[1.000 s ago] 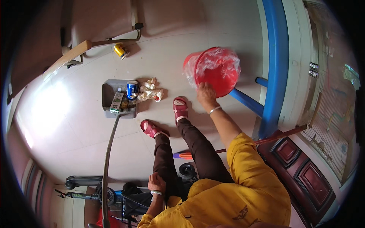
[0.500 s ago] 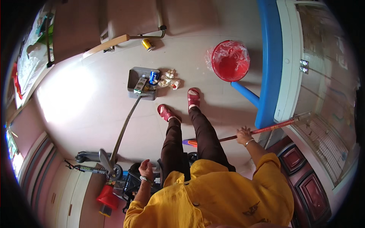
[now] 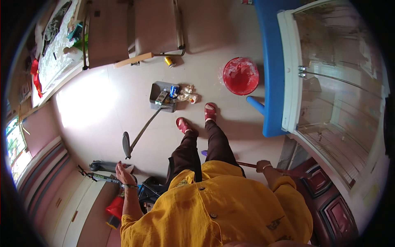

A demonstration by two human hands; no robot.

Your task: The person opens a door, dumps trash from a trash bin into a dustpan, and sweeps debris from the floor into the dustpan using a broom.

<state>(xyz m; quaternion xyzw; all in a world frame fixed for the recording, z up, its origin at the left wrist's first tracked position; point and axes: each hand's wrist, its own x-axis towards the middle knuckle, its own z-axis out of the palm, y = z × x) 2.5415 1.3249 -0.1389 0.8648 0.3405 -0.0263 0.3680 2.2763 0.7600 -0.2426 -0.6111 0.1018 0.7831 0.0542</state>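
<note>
A long-handled grey dustpan (image 3: 154, 99) lies on the floor ahead, with a blue can (image 3: 174, 91) and a small carton in it. Crumpled pale paper-like scraps (image 3: 187, 95) sit against its right side. Its handle (image 3: 144, 131) slants toward me and ends in a dark oval grip (image 3: 126, 144). Just below that grip is my left hand (image 3: 126, 173), fingers stretched out and apart from it. On my right side, my right hand (image 3: 262, 166) is closed round the reddish stick of a broom (image 3: 246, 164). A bit of the broom's purple head (image 3: 204, 152) shows beside my leg; the rest is hidden.
A red bin (image 3: 240, 76) lined with clear plastic stands ahead right, beside a blue bench-like piece (image 3: 271, 74). A yellow can (image 3: 169, 61) lies near a folding chair (image 3: 154, 33). At left are a scooter (image 3: 103, 177) and a cabinet; a glass-fronted cabinet (image 3: 337, 74) stands right.
The dustpan handle's grip has dropped lower and away from my left hand, which has moved left with fingers extended. My right hand still holds the broom, its stick now lower at the right.
</note>
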